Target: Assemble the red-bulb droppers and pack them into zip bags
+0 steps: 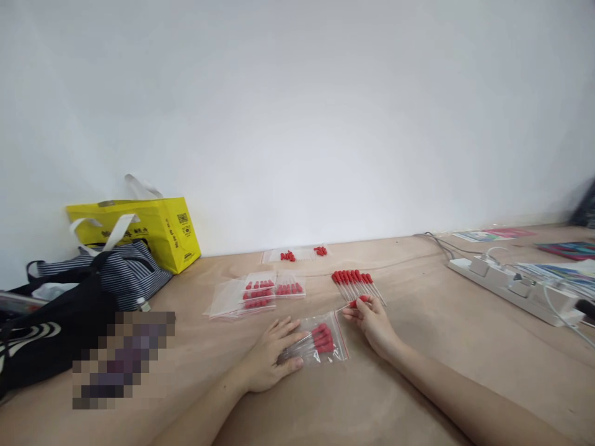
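A clear zip bag (341, 350) lies flat on the table with several red-bulbed glass droppers (323, 339) inside. My left hand (272, 356) rests on the bag's left end, fingers spread out. In the pinch of my right hand (374, 325) is a single dropper (357, 302), held by its red bulb. Its thin tube points left, above the bag's right edge. Just beyond that hand, a row of loose droppers (352, 277) lies side by side, bulbs toward the wall.
Filled bags (260, 294) overlap thin clear bags (223, 302) at centre left. Red bulbs (288, 256) lie on clear plastic by the wall. A yellow bag (171, 232), striped bag (139, 272) and black bag (56, 337) stand left. A power strip (511, 288) with cables sits right.
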Tool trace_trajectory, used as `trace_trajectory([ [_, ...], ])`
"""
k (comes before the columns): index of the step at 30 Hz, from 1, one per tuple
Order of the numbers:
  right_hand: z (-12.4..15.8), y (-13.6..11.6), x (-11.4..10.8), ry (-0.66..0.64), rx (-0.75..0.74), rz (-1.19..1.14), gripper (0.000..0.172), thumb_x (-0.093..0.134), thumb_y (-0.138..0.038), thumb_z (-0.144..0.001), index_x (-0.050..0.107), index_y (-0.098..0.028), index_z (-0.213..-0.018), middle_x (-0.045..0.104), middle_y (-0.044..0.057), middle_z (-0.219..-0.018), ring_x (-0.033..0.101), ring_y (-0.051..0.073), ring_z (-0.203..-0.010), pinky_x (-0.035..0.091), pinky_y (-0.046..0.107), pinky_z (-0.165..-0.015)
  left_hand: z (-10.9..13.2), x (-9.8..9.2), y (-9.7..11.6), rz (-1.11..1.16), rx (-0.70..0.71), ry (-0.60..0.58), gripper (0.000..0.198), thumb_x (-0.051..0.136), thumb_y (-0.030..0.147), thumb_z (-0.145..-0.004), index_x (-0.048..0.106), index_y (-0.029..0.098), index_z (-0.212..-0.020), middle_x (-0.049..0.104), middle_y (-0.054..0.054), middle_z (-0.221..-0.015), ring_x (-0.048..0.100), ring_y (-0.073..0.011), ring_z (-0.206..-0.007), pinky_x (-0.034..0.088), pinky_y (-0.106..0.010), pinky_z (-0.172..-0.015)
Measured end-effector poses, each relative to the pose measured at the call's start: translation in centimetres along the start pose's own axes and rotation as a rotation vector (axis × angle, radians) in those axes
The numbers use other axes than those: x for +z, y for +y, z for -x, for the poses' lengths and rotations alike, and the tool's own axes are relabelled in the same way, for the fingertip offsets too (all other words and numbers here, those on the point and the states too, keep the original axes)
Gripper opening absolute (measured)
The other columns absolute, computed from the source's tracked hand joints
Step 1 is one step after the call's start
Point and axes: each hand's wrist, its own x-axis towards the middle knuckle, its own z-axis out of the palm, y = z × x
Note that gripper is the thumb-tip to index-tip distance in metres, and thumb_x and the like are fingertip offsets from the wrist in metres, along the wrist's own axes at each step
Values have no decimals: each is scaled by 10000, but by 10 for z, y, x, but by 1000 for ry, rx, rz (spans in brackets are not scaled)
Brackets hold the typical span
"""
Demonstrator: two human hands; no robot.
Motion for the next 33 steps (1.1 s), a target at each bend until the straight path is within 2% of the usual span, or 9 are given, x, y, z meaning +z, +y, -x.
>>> trace_trajectory([
  [5,8,-1,4,-116,116,63,371,682,-368,-565,393,-209,-736,566,-30,-639,582,117,-531,469,249,-529,0,0,0,8,0,0,472,443,428,-827,366,294,-1273,275,-39,-1390,178,-255,-1280,159,-497,-1022],
  [9,8,-3,4,-224,55,288,336,712,-376,-520,480,-171,-650,514,-57,-538,453,57,-413,376,197,-420,0,0,0,13,9,6,496,451,415,-822,345,276,-1286,276,-38,-1389,182,-251,-1280,159,-488,-1028],
  [12,8,-4,5,-337,58,417,338,708,-415,-518,540,-152,-648,519,-49,-521,434,61,-418,343,193,-403,-1,1,0,20,10,29,530,457,394,-820,305,246,-1306,299,-42,-1380,195,-238,-1278,159,-472,-1036],
  [16,8,-4,5,-482,42,497,369,672,-474,-562,594,-143,-704,597,4,-634,522,108,-545,417,234,-528,0,2,-1,19,7,35,565,451,400,-821,268,211,-1321,305,-55,-1377,205,-227,-1276,157,-453,-1043],
  [20,3,-2,3,-636,-227,715,295,573,-441,-700,647,-156,-719,588,53,-819,536,168,-784,416,314,-751,0,2,-1,23,18,41,543,445,412,-823,293,225,-1310,321,-51,-1369,221,-235,-1270,169,-463,-1037],
  [23,-3,-1,2,-679,-424,954,225,491,-337,-785,666,-197,-798,544,57,-875,495,177,-870,380,330,-812,0,2,-1,34,36,57,529,449,404,-824,303,243,-1306,338,-41,-1361,234,-240,-1264,181,-470,-1031],
  [26,-8,0,2,-701,-511,1119,201,466,-273,-801,650,-233,-871,525,54,-930,467,180,-907,361,329,-816,0,2,0,40,33,70,529,453,403,-821,309,240,-1304,345,-40,-1357,237,-244,-1263,188,-469,-1030],
  [29,-11,3,3,-663,-513,1210,189,467,-277,-801,645,-237,-852,541,45,-958,458,182,-908,337,335,-818,0,3,0,35,32,72,530,460,392,-819,311,238,-1303,347,-39,-1356,234,-244,-1264,191,-470,-1030],
  [33,-11,6,5,-541,-460,1232,267,469,-374,-789,648,-204,-689,582,39,-895,476,190,-869,323,336,-796,0,4,-1,27,30,76,524,459,380,-823,310,232,-1303,329,-42,-1365,230,-240,-1266,186,-467,-1033],
])
